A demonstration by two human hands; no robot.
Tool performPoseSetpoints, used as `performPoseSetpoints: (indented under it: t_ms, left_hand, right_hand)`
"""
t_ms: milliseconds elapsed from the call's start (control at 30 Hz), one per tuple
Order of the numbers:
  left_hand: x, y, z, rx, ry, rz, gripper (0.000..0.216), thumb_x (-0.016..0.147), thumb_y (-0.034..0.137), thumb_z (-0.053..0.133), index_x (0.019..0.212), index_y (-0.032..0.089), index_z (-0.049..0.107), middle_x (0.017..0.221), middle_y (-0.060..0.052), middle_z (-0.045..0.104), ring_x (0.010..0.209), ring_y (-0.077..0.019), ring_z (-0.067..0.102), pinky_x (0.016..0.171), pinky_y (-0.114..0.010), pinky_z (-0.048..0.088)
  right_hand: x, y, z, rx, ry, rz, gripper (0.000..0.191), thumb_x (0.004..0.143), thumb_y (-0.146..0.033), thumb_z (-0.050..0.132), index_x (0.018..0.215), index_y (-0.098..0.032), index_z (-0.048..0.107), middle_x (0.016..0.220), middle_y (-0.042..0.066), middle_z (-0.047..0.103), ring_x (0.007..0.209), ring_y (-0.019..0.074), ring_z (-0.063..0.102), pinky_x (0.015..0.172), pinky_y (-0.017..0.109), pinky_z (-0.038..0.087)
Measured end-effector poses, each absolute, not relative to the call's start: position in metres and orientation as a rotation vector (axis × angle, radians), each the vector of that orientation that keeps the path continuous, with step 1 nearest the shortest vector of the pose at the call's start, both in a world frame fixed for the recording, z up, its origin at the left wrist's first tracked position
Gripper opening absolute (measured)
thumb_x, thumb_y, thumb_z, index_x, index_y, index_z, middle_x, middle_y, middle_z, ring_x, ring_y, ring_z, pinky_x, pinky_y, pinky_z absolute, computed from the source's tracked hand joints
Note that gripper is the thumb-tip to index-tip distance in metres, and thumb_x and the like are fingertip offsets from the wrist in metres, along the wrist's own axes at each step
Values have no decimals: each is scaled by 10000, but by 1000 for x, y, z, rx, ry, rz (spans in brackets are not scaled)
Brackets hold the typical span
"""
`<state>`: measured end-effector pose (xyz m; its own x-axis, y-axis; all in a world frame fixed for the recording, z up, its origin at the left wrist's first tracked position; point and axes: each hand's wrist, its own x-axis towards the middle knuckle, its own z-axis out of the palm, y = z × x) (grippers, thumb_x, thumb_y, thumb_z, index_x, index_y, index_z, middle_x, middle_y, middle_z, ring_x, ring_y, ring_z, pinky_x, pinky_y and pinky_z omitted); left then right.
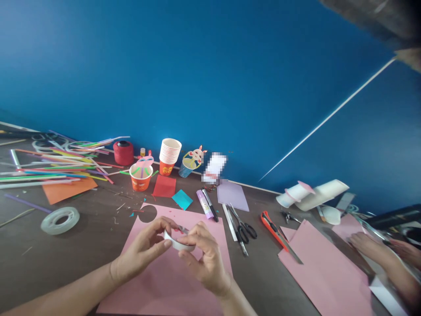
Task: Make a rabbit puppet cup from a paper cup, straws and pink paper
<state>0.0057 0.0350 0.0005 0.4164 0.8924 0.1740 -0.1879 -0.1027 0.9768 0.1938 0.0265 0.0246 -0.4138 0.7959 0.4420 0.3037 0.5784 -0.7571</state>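
Note:
My left hand and my right hand meet over a pink paper sheet with a round hole cut near its top left. Both hands pinch a small white roll of tape held between them, fingers curled round it. A small reddish bit shows at the fingertips above the roll; I cannot make out what it is.
A clear tape roll lies left. Coloured straws, red thread spool, paper cups and an orange cup stand behind. Glue stick, marker, scissors, orange cutter lie right. Another person's hands rest on pink paper.

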Motion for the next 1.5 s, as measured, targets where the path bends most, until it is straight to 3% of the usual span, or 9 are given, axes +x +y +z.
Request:
performPoseSetpoints:
  t_ms: [100,300,633,733,867,933,1133,1300,1500]
  left_hand:
    - [8,36,-6,1247,635,1016,106,838,298,476,863,196,486,977,-49,490,767,-143,455,597,-248,400]
    - [11,37,-7,1003,576,941,209,882,316,385,788,164,495,656,4,479,584,-101,427,533,-231,357]
    - [16,39,-13,805,530,856,433,885,444,254,859,124,544,796,-102,619,488,-113,497,421,-232,327]
    - [11,39,-8,969,641,870,424,892,433,242,868,135,543,857,-101,609,543,-119,488,466,-243,338]
    - [0,37,10,1469,751,1057,358,869,442,333,815,170,560,811,-45,543,771,-169,479,715,-295,378]
    - [-2,33,18,1604,726,1022,358,865,445,337,829,172,565,829,-51,547,799,-182,490,745,-313,378]
    - [6,19,15,1903,906,1008,187,836,224,463,672,177,540,631,-12,547,666,-147,497,678,-290,383]
    - [9,19,4,2169,1031,1073,86,811,159,491,765,190,557,648,-10,612,639,-149,511,716,-318,369]
    - [8,23,-2,2477,1106,1042,71,809,152,493,790,185,553,575,4,584,509,-126,483,635,-307,345]
  right_hand:
    - [195,27,26,-893,-1958,766,185,767,-184,578,950,-190,607,766,27,504,775,176,477,726,331,401]
    - [196,29,26,-940,-1905,788,149,807,-202,520,939,-180,583,780,33,528,753,174,481,717,329,400]
    - [194,27,29,-1034,-1800,895,239,841,-268,470,1043,-167,548,830,62,544,755,185,490,708,329,423]
    - [196,28,30,-1020,-1801,893,245,848,-243,462,1069,-179,547,820,56,538,747,180,489,697,327,424]
    - [199,28,29,-950,-1907,843,250,844,-192,456,1069,-211,563,787,42,523,745,177,481,698,340,422]
    - [198,27,29,-893,-2003,803,286,833,-168,464,1095,-235,556,780,33,511,744,174,478,706,350,425]
    - [193,18,30,-932,-2034,541,415,781,-151,496,1191,-212,470,996,96,473,930,232,461,797,421,415]
    - [188,12,30,-1030,-2028,389,248,764,-105,522,992,-201,543,906,69,466,874,211,476,775,388,420]
    - [176,12,26,-1095,-1950,451,165,780,-81,507,896,-198,500,878,52,517,855,191,496,786,369,417]
